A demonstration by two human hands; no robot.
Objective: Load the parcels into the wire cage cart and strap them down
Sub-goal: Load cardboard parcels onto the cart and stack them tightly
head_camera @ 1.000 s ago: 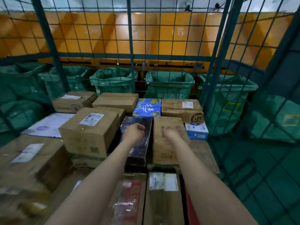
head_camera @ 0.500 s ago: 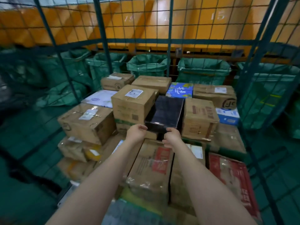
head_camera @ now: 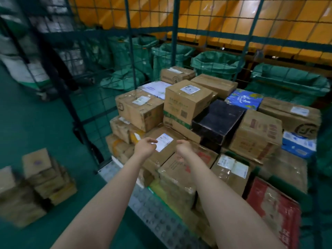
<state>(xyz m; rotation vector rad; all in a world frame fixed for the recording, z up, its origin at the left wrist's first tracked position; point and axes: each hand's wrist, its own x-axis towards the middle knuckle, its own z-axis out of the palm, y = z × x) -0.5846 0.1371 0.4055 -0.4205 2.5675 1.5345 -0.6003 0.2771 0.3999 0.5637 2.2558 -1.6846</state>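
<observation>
We record both arms bare and stretched forward, converging. Left forearm [head_camera: 107, 191] enters at 7 o'clock and runs toward 1 o'clock; right forearm [head_camera: 221, 191] enters at 5 o'clock and runs toward 11 o'clock. Left hand [head_camera: 145, 147]: palm down, fingers loosely curled, tips pointing to 3 o'clock. Right hand [head_camera: 184, 147]: wrist dropped, fingers loosely curled under. Hands level, near each other, not touching.

Green sacks [head_camera: 215, 63], floor [head_camera: 36, 123], perhaps orange wall [head_camera: 278, 18]

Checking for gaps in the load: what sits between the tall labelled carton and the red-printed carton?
A black box, sitting between the tall carton and the red-printed carton; the head view shows it.
</observation>
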